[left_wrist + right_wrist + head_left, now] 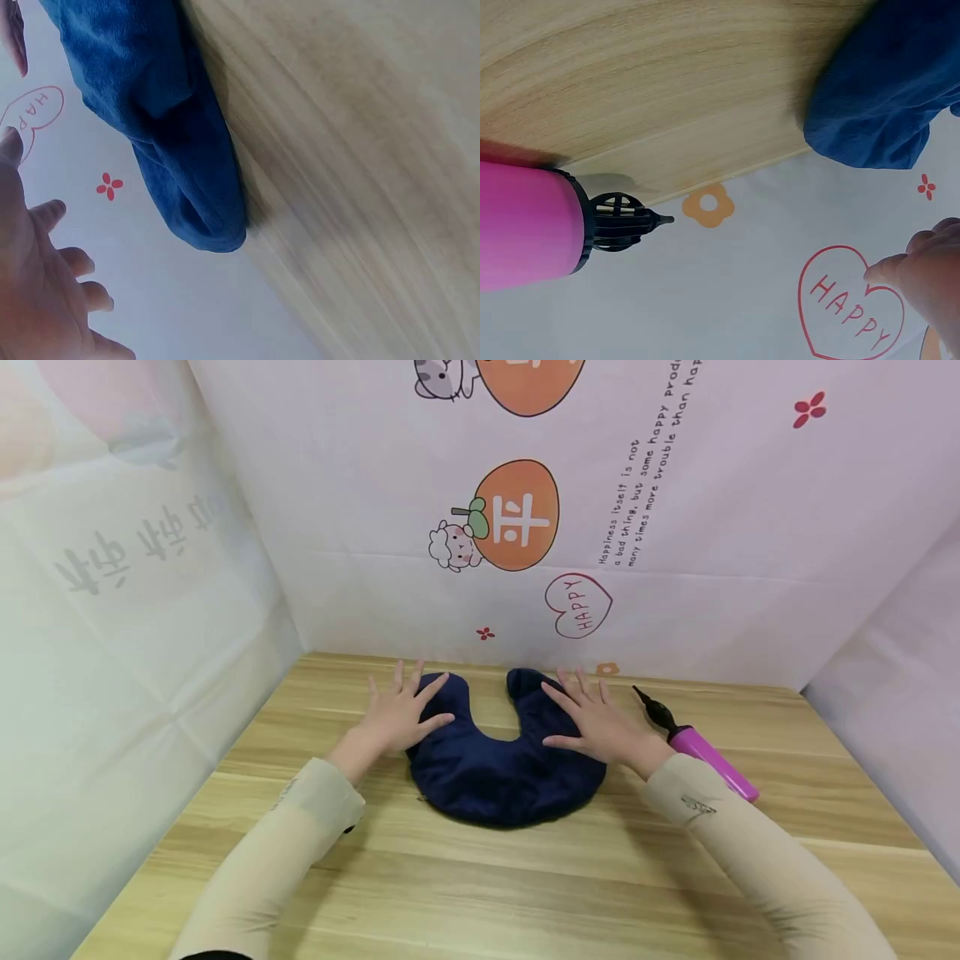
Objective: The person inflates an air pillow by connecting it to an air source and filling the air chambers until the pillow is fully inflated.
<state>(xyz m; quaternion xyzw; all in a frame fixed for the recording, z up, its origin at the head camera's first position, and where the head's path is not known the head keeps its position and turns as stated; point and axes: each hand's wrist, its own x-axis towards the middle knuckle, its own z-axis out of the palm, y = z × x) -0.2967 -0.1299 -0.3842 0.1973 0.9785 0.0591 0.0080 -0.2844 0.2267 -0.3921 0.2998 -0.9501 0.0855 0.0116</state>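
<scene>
A dark navy, U-shaped neck pillow point(506, 785) lies on the wooden table with its opening toward the back wall. Over its left arm is my left hand point(393, 717), fingers spread and straight. My right hand point(603, 727) is spread the same way over the pillow's right arm. In the left wrist view a gap shows between the left hand point(45, 277) and the plush fabric point(150, 97). The right wrist view shows part of the right hand point(934, 274) apart from the pillow point(885, 97). Neither hand grips anything.
A pink hand pump point(712, 762) with a black nozzle lies to the right of the pillow, beside my right forearm. White printed cloth point(375, 527) hangs behind the wooden table point(465, 893) and along both sides.
</scene>
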